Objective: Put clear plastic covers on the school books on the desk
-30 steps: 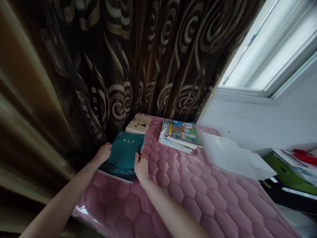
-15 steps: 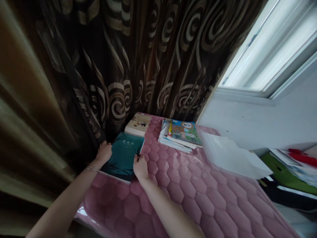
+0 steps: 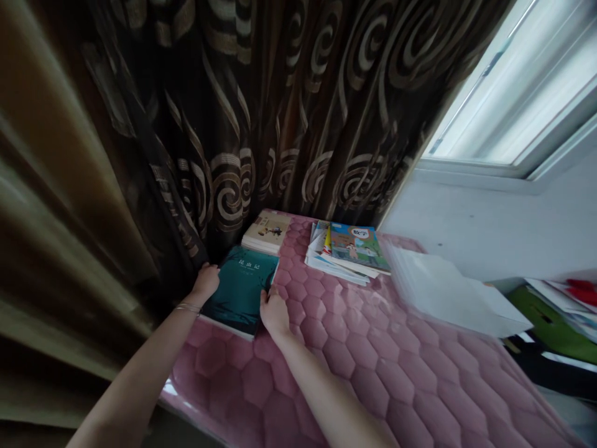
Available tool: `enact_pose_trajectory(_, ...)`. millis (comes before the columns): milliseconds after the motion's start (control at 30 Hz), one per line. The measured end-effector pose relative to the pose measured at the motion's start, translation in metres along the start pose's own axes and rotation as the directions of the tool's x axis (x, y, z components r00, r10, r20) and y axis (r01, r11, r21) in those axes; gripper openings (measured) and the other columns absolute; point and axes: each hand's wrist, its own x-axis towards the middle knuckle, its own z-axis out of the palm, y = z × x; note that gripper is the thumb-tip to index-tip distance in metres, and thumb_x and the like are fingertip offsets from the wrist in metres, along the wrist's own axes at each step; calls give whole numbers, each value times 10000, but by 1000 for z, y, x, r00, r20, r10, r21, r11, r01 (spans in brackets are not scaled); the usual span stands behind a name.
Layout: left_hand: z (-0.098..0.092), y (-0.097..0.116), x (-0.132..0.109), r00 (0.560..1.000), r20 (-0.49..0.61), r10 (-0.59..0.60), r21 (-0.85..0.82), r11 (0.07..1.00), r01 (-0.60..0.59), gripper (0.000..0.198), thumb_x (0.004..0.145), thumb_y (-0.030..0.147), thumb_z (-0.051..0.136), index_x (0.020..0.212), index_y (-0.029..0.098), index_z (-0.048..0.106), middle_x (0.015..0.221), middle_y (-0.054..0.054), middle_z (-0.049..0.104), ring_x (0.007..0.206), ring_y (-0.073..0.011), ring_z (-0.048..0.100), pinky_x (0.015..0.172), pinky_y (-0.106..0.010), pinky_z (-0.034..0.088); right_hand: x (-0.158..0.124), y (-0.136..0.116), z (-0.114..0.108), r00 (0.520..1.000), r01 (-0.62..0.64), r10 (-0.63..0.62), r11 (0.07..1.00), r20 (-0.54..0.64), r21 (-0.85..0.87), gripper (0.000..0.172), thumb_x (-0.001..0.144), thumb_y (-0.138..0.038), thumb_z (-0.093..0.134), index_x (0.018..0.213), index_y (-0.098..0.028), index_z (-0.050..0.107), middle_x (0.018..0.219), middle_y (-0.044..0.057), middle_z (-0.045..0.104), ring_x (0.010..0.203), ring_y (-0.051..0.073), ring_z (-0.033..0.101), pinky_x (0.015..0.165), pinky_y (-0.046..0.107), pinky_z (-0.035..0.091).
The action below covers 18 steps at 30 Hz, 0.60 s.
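A teal book with white characters on its cover lies flat near the left edge of the table. My left hand, with bangles at the wrist, is closed on the book's left edge. On the opposite edge, my right hand grips with bent fingers; some fingertips are hidden. Just behind the teal book is a small stack of beige books, close against its far edge.
A pink quilted cover lies over the table under a clear sheet. Colourful textbooks and papers are piled at the back, with white sheets to their right. Dark patterned curtains hang behind. A green item sits far right.
The whole view has shifted slightly, so everything appears a little further right. Both hands keep their places on the teal book's edges.
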Motion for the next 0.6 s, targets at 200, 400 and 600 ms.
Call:
enact_pose_trajectory(200,-16,-7,-13,999,46,3,-138,990,3,353,883,316,451,1101,145,668,1043,-117,716,1035,-225,634,958,-329,449,0,8,-6,996,89,-89,995,6,33,357,970,-283,379,1239,-105,533,1097,167,687,1030,248,659,857,317,478)
enact_pose_trajectory(400,-32,-64,-55,986,155,59,-374,927,4,534,867,451,480,1283,128,564,1325,-128,605,1230,-215,557,1040,-330,419,-40,26,-23,934,357,-358,934,17,26,496,966,-389,419,1424,-199,415,1345,126,560,1181,233,583,907,315,490)
enact_pose_trajectory(600,-22,-96,-91,966,218,138,-562,827,9,823,626,394,760,1375,191,487,1381,-116,555,1229,-291,560,1022,-432,452,-63,36,-9,825,564,-562,813,55,-144,635,872,-429,595,1434,-187,429,1426,201,473,1296,309,483,977,414,479)
